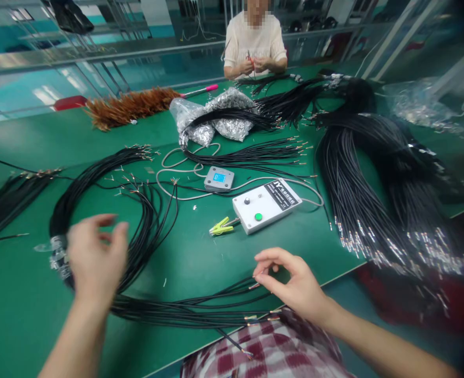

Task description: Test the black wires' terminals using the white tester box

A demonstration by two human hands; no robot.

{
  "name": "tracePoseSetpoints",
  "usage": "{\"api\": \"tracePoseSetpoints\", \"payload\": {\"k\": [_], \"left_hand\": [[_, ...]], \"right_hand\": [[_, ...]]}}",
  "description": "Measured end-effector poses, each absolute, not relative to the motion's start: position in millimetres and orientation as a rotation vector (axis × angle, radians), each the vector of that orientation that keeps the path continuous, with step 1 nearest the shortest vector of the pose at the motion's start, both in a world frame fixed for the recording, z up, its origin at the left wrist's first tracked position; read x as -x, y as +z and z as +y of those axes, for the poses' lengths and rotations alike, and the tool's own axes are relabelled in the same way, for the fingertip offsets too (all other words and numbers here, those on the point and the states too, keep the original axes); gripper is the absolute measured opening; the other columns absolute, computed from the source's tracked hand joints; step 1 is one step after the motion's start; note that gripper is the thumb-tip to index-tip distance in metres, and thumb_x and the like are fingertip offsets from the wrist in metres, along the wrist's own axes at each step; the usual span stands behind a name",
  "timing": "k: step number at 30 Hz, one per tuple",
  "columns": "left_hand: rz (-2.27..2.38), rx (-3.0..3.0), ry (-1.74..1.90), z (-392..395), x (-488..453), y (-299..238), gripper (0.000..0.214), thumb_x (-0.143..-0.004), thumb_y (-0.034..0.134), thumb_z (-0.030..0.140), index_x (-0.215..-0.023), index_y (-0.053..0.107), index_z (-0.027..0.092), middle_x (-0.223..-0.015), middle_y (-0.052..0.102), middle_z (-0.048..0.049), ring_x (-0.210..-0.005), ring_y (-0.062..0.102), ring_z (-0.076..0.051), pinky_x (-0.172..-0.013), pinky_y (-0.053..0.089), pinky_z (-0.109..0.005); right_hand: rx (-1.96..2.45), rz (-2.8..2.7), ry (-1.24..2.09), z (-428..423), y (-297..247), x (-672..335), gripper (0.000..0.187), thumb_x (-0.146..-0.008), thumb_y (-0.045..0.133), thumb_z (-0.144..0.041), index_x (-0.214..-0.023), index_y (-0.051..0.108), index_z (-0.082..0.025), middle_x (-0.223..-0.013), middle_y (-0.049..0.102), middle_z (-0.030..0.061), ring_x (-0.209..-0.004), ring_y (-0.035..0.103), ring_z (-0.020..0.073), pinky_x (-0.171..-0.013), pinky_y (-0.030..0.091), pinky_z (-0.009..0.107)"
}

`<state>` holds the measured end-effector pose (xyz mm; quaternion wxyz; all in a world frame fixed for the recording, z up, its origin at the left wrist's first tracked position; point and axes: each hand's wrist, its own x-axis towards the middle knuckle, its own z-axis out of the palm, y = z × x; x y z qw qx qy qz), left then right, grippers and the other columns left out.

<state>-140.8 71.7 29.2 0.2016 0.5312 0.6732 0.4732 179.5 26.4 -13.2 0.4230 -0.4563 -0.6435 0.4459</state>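
My left hand [96, 257], slightly blurred, is raised over the left side of a looped bundle of black cables [61, 202]. Its thumb and forefinger are apart, and I see nothing between them. Beside its wrist, silvery connectors [60, 257] gather the bundle's ends. At the table's front edge my right hand [291, 283] pinches the stripped end of one black cable [253, 285] between thumb and fingertips. Below it lie more black cables [185, 310] with bare coloured wire ends. A white tester box [269, 210] with a green button sits beyond my right hand, a yellow-green clip [222, 227] attached.
A small grey device [219, 179] with a blue screen lies mid-table among a grey cord. Bags of metal parts [232, 113] and an orange-brown duster [132, 107] are behind. Large black cable bundles [358, 173] cover the right side. A co-worker [255, 47] sits opposite.
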Motion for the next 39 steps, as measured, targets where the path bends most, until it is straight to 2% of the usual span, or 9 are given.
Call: {"api": "tracePoseSetpoints", "payload": {"k": [2, 5, 8, 11, 14, 19, 26, 29, 39], "left_hand": [[1.708, -1.822, 1.046, 49.0, 88.5, 29.9, 0.016, -0.081, 0.064, 0.036, -0.093, 0.067, 0.026, -0.087, 0.067, -0.0016, -0.074, 0.061, -0.022, -0.067, 0.05, -0.033], [1.339, -1.858, 0.786, 23.1, 28.0, 24.8, 0.03, -0.082, 0.066, 0.03, -0.112, 0.067, 0.027, -0.097, 0.072, -0.0059, -0.078, 0.064, -0.023, -0.07, 0.05, -0.031], [1.346, -1.731, 0.833, 17.3, 8.1, 17.4, 0.008, -0.085, 0.062, 0.026, -0.088, 0.069, 0.025, -0.076, 0.07, -0.0032, -0.064, 0.06, -0.019, -0.06, 0.046, -0.027], [1.404, -1.557, 0.916, 21.4, 12.5, 13.6, 0.011, -0.083, 0.064, 0.027, -0.075, 0.068, 0.022, -0.069, 0.068, -0.0022, -0.063, 0.06, -0.018, -0.058, 0.045, -0.025], [1.397, -1.38, 0.976, 23.5, 16.9, 14.1, 0.01, -0.081, 0.065, 0.027, -0.075, 0.07, 0.021, -0.07, 0.07, -0.0033, -0.065, 0.062, -0.018, -0.061, 0.047, -0.025], [1.388, -1.189, 0.973, 24.5, 15.3, 16.0, 0.014, -0.078, 0.065, 0.029, -0.07, 0.07, 0.018, -0.062, 0.068, -0.0043, -0.064, 0.062, -0.018, -0.061, 0.046, -0.025], [1.37, -1.154, 0.878, 24.3, 15.8, 22.4, 0.022, -0.081, 0.063, 0.034, -0.07, 0.067, 0.016, -0.063, 0.065, -0.0038, -0.063, 0.057, -0.016, -0.057, 0.041, -0.023], [1.375, -1.152, 0.902, 22.5, 13.7, 24.5, 0.02, -0.081, 0.063, 0.033, -0.073, 0.066, 0.015, -0.06, 0.064, -0.002, -0.06, 0.055, -0.014, -0.058, 0.042, -0.023], [1.412, -1.186, 0.994, 19.7, 8.6, 19.0, 0.013, -0.078, 0.064, 0.026, -0.071, 0.062, 0.016, -0.061, 0.062, -0.0001, -0.058, 0.058, -0.013, -0.056, 0.045, -0.021]], "right_hand": [[1.134, -1.541, 1.129, 29.4, -9.6, -173.7, 0.016, -0.083, 0.067, -0.023, -0.098, 0.063, -0.021, -0.077, 0.073, 0.0015, -0.069, 0.066, 0.0154, -0.065, 0.051, 0.029], [1.11, -1.461, 1.161, 34.1, -6.1, -167.4, 0.018, -0.082, 0.068, -0.023, -0.098, 0.062, -0.021, -0.078, 0.072, 0.001, -0.071, 0.067, 0.0151, -0.066, 0.051, 0.029], [1.094, -1.428, 1.199, 38.3, -4.6, -167.1, 0.02, -0.083, 0.067, -0.023, -0.101, 0.061, -0.022, -0.082, 0.073, 0.0013, -0.076, 0.068, 0.0158, -0.07, 0.052, 0.029], [1.126, -1.559, 1.163, 37.4, -4.3, -172.9, 0.024, -0.088, 0.061, -0.023, -0.112, 0.059, -0.022, -0.096, 0.074, 0.0044, -0.089, 0.068, 0.0177, -0.079, 0.051, 0.032], [1.089, -1.921, 1.114, 27.4, -4.6, -180.3, 0.02, -0.092, 0.056, -0.019, -0.11, 0.064, -0.023, -0.104, 0.073, 0.0036, -0.095, 0.067, 0.0173, -0.086, 0.048, 0.033], [0.772, -2.352, 1.163, 14.6, -2.8, -184.7, 0.016, -0.092, 0.057, -0.017, -0.094, 0.071, -0.024, -0.09, 0.076, -0.0008, -0.086, 0.069, 0.015, -0.082, 0.046, 0.031], [0.992, -1.886, 0.81, 46.8, 8.9, -173.8, 0.016, -0.09, 0.06, -0.018, -0.104, 0.068, -0.021, -0.097, 0.074, 0.0051, -0.088, 0.068, 0.017, -0.081, 0.053, 0.032], [0.903, -1.864, 0.695, 49.8, 11.8, -168.1, 0.021, -0.089, 0.061, -0.012, -0.107, 0.064, -0.021, -0.107, 0.073, 0.0061, -0.098, 0.067, 0.0182, -0.088, 0.053, 0.034], [0.857, -1.949, 0.485, 42.9, 7.4, -164.6, 0.021, -0.087, 0.061, -0.006, -0.104, 0.062, -0.017, -0.11, 0.073, 0.007, -0.1, 0.067, 0.0159, -0.088, 0.052, 0.032]]}}
